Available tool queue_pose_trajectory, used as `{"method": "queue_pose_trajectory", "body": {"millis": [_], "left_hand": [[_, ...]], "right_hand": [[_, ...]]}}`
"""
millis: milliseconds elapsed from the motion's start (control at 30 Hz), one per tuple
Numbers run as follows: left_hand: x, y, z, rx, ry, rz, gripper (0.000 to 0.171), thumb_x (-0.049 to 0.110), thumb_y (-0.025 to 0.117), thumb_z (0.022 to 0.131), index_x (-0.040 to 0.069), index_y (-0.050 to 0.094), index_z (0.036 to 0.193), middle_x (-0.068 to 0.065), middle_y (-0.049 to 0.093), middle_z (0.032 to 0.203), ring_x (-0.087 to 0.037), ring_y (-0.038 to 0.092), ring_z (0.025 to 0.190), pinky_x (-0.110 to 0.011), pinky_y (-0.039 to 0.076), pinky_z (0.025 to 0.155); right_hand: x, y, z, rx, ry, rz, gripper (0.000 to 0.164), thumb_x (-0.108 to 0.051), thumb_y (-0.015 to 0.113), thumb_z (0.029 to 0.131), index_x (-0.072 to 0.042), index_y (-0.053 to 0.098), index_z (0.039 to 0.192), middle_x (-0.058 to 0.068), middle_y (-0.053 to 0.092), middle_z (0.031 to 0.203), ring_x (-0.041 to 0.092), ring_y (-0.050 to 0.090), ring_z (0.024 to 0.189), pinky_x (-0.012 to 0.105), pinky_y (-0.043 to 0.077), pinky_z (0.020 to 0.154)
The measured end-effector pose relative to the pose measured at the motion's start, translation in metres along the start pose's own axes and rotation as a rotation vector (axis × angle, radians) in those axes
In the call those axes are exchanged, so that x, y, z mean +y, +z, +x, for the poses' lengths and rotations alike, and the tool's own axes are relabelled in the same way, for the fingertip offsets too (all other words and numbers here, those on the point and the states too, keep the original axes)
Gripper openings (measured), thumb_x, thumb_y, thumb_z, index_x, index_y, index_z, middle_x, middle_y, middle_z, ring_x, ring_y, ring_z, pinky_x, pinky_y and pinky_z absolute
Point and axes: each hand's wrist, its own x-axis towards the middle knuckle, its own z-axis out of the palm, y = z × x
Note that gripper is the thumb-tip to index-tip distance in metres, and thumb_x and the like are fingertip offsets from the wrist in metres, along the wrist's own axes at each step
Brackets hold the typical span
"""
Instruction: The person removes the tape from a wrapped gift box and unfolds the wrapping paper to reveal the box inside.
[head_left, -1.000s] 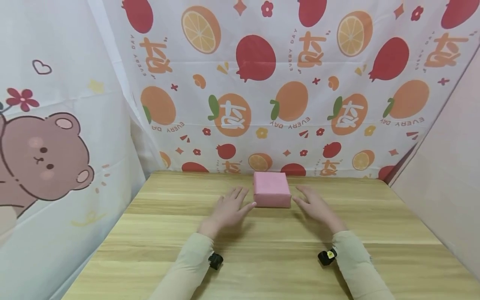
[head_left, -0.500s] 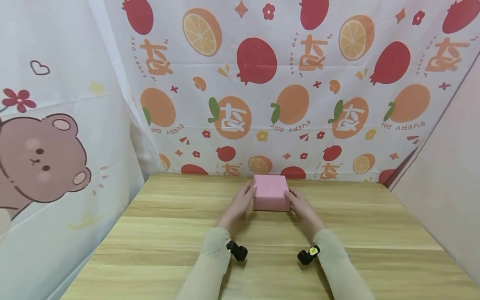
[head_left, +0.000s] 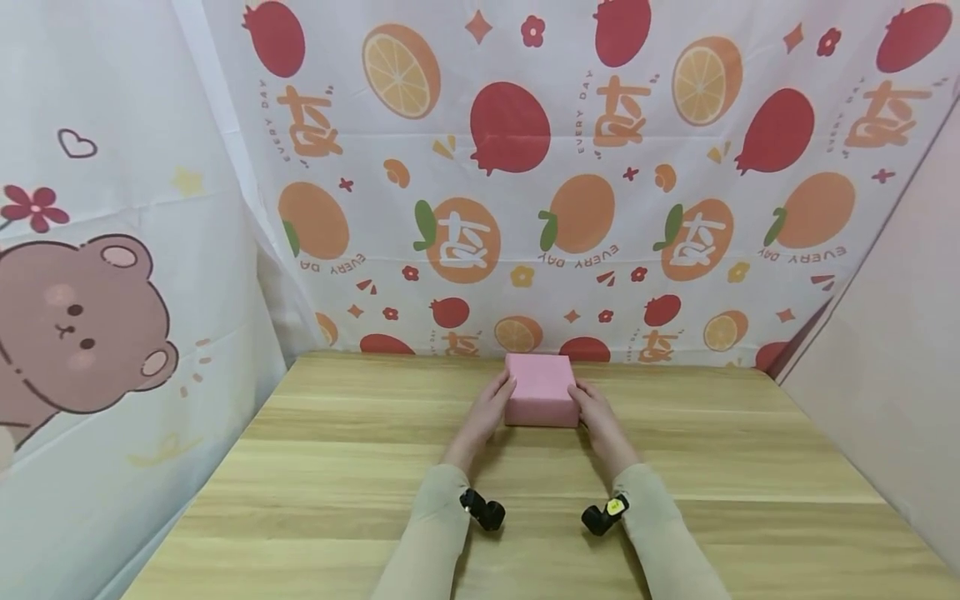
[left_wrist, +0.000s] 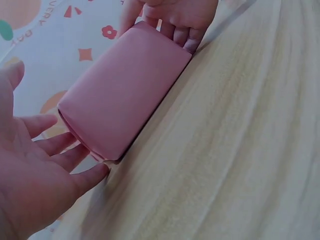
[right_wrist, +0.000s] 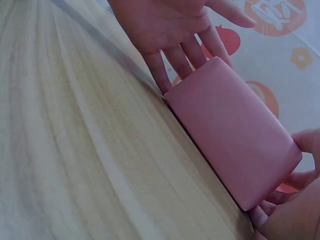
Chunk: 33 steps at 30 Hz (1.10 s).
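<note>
A pink box (head_left: pixel 539 392) with a flat top rests on the wooden table near its back edge. My left hand (head_left: pixel 486 412) is against the left side of the box. In the left wrist view, the fingers (left_wrist: pixel 62 162) of that hand extend fairly straight to the box's end, while the thumb stands apart. My right hand (head_left: pixel 597 417) touches the opposite side, its thumb at the upper edge. The right wrist view has part of the right hand (right_wrist: pixel 295 212) cut off by the frame, with its fingers close against the box's end.
The wooden table (head_left: pixel 360 467) ends just behind the box. A fruit-printed cloth (head_left: pixel 517 192) hangs there, and a bear-printed cloth (head_left: pixel 217 350) hangs on the left. A pale panel (head_left: pixel 892 358) stands on the right. Small black cameras (head_left: pixel 483 510) sit at both wrists.
Both hands have closed in from either side and now touch the box, where a second ago they stood a little away. The box has stayed at the back of the table.
</note>
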Motion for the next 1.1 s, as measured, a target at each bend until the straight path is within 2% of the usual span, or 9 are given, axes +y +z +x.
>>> {"method": "queue_pose_trajectory", "body": {"millis": [200,500,667,933,1067,1100], "left_hand": [[-0.005,-0.004,-0.001,-0.028,-0.021,-0.041,0.059,0.037,0.042,0.104,0.003,0.031,0.151,-0.019,0.027,0.159,-0.036,0.025,0.147,-0.052,0.025,0.119],[-0.008,-0.013,-0.003,0.004,-0.107,-0.127,0.057,0.039,0.046,0.102,0.005,0.04,0.147,-0.022,0.044,0.148,-0.037,0.044,0.137,-0.053,0.035,0.113],[-0.009,-0.012,-0.005,0.035,-0.101,-0.117,0.054,0.036,0.048,0.102,0.003,0.044,0.144,-0.022,0.048,0.145,-0.037,0.049,0.132,-0.052,0.039,0.11],[-0.018,-0.001,-0.005,0.109,-0.107,-0.083,0.05,0.028,0.052,0.1,-0.001,0.048,0.14,-0.021,0.049,0.144,-0.033,0.052,0.126,-0.047,0.04,0.108],[-0.016,0.002,-0.008,0.135,-0.09,-0.068,0.048,0.026,0.052,0.1,-0.003,0.05,0.139,-0.02,0.049,0.144,-0.032,0.053,0.123,-0.048,0.041,0.106],[-0.012,0.003,-0.012,0.138,-0.086,-0.069,0.048,0.026,0.052,0.1,-0.004,0.05,0.138,-0.021,0.051,0.142,-0.031,0.053,0.121,-0.049,0.042,0.105]], "right_hand": [[0.005,0.001,-0.001,0.008,-0.023,0.006,0.058,-0.032,0.044,0.103,-0.005,0.028,0.152,0.016,0.024,0.16,0.031,0.023,0.147,0.049,0.018,0.122],[0.01,-0.002,-0.002,-0.015,-0.047,-0.02,0.054,-0.033,0.046,0.102,-0.007,0.035,0.148,0.015,0.033,0.155,0.029,0.035,0.139,0.049,0.027,0.117],[0.011,-0.004,-0.001,-0.028,-0.036,-0.015,0.057,-0.033,0.047,0.101,-0.006,0.033,0.149,0.016,0.032,0.155,0.031,0.035,0.138,0.049,0.027,0.116],[0.016,-0.006,-0.003,-0.044,-0.022,0.029,0.054,-0.032,0.046,0.101,-0.007,0.034,0.147,0.015,0.035,0.152,0.029,0.037,0.134,0.044,0.027,0.115],[0.017,-0.005,-0.005,-0.042,-0.04,0.041,0.055,-0.033,0.046,0.101,-0.006,0.033,0.148,0.015,0.035,0.151,0.029,0.036,0.134,0.042,0.026,0.114],[0.018,-0.005,-0.007,-0.041,-0.041,0.044,0.056,-0.032,0.046,0.101,-0.005,0.032,0.148,0.015,0.035,0.152,0.03,0.036,0.135,0.042,0.026,0.114]]}}
